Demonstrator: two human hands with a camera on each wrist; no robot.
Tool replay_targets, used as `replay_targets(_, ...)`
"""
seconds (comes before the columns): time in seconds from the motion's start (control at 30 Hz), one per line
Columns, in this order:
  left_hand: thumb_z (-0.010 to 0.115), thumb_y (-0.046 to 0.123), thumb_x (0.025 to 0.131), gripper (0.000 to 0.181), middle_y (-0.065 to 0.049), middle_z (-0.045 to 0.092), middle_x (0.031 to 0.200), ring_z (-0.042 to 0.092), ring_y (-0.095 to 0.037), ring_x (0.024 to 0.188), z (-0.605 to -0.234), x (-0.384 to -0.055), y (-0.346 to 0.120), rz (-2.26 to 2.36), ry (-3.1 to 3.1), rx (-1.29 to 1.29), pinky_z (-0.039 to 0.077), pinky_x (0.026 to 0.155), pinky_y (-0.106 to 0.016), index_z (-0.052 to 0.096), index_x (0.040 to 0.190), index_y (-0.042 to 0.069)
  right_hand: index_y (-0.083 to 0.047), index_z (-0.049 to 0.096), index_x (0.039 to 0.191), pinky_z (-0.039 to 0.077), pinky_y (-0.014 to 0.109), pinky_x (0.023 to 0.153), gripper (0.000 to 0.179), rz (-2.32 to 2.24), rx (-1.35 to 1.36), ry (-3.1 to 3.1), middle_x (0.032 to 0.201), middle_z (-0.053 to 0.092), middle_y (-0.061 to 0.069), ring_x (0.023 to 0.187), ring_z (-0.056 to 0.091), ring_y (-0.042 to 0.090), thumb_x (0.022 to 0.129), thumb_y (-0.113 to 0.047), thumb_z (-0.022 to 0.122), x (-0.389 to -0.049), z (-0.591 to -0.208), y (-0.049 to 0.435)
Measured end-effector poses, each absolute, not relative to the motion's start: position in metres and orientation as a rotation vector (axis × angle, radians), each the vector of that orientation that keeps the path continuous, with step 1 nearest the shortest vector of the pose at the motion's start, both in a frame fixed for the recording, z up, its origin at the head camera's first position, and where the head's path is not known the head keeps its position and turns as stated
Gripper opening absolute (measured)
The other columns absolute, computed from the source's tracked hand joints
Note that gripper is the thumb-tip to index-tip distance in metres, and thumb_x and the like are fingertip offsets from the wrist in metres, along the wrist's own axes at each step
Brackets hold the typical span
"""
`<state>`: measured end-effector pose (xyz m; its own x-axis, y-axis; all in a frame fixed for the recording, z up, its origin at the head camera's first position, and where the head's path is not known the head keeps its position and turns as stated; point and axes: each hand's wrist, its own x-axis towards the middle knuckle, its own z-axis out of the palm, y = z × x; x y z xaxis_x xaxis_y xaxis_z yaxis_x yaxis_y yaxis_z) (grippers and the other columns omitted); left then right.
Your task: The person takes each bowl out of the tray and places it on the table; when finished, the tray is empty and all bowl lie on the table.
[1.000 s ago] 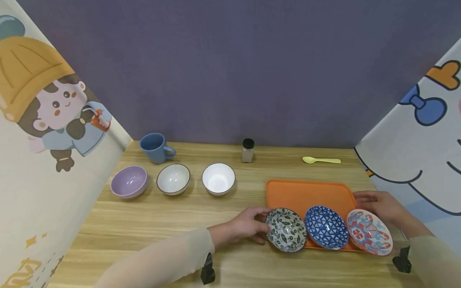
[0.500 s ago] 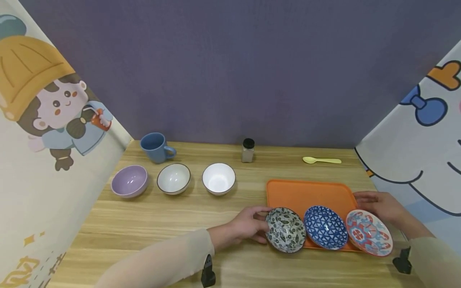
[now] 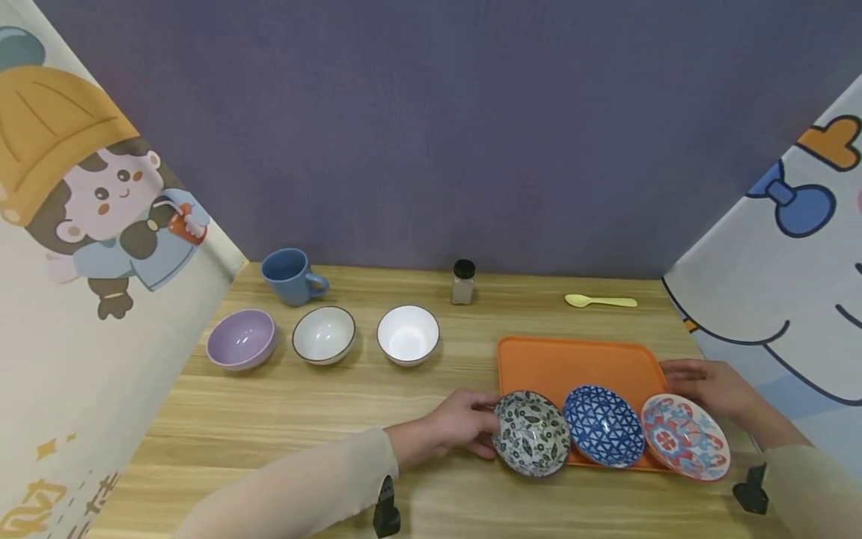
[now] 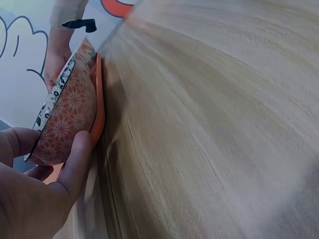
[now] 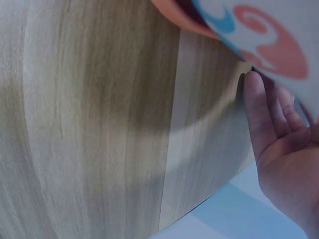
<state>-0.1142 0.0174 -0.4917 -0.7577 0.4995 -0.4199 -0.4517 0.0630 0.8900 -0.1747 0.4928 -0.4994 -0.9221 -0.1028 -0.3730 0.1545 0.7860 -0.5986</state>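
My left hand (image 3: 465, 423) holds the left side of a black-and-white floral bowl (image 3: 532, 434). In the left wrist view, the bowl's red-patterned outside (image 4: 67, 117) shows, with one digit at the rim and another against the underside. A blue triangle-patterned bowl (image 3: 604, 427) and a red-and-blue floral bowl (image 3: 685, 438) stand in a row beside it. All three tilt and overlap the front of an orange tray (image 3: 566, 363). My right hand (image 3: 714, 385) has its fingers extended at the tray's right edge, behind the red-and-blue bowl; that bowl partly hides them in the right wrist view.
Purple (image 3: 241, 340), grey-white (image 3: 324, 337) and white (image 3: 408, 335) bowls line the left half of the wooden table (image 3: 303, 427). Behind them are a blue mug (image 3: 288, 277) and a black-lidded jar (image 3: 463, 283). A yellow spoon (image 3: 601, 301) lies beyond the tray. Walls enclose the back and sides.
The three patterned bowls have shifted slightly left, and my left hand has moved a little left with them. My right hand and the tray look almost unchanged.
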Motion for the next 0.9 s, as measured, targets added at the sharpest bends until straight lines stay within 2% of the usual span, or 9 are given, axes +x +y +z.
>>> replay_targets(0.1,0.061,-0.001,0.084,0.06,-0.017,0.074,0.108,0.072,-0.026,0.07,-0.494,-0.114,0.016,1.753,1.672,0.041,0.067,0.067,-0.048,0.058,0.143,0.004,0.008,0.048,0.146,0.063,0.049,0.088,0.056,-0.904,0.046,2.587,0.131,0.065,0.03,0.118,0.064,0.046,0.104,-0.027,0.06,-0.175,-0.499,0.493)
replay_targets(0.2,0.061,0.001,0.085,0.059,-0.016,0.075,0.107,0.073,-0.029,0.069,-0.494,-0.114,0.016,1.733,1.674,0.024,0.067,0.065,-0.048,0.059,0.144,0.007,0.008,0.048,0.146,0.062,0.054,0.09,0.055,-0.891,0.045,2.593,0.13,0.065,0.03,0.118,0.064,0.047,0.105,-0.027,0.059,-0.176,-0.499,0.493)
replay_targets(0.57,0.062,0.002,0.088,0.057,-0.021,0.076,0.097,0.073,-0.027,0.066,-0.487,-0.115,0.018,1.781,1.658,-0.026,0.067,0.065,-0.046,0.058,0.144,0.006,0.008,0.048,0.147,0.063,0.049,0.088,0.057,-0.896,0.053,2.582,0.13,0.066,0.028,0.117,0.065,0.044,0.104,-0.028,0.06,-0.178,-0.498,0.492)
replay_targets(0.8,0.063,0.008,0.09,0.055,-0.021,0.075,0.097,0.072,-0.026,0.066,-0.477,-0.119,0.01,1.84,1.651,-0.038,0.067,0.064,-0.045,0.057,0.145,0.007,0.008,0.047,0.147,0.061,0.054,0.09,0.058,-0.872,0.071,2.585,0.131,0.065,0.03,0.118,0.064,0.046,0.103,-0.027,0.061,-0.178,-0.496,0.491)
replay_targets(0.9,0.063,0.011,0.092,0.055,-0.021,0.075,0.098,0.073,-0.026,0.068,-0.469,-0.121,0.0,1.858,1.655,-0.026,0.067,0.065,-0.043,0.056,0.146,0.008,0.008,0.047,0.147,0.062,0.051,0.089,0.058,-0.88,0.067,2.585,0.131,0.064,0.031,0.118,0.064,0.046,0.103,-0.026,0.062,-0.177,-0.496,0.492)
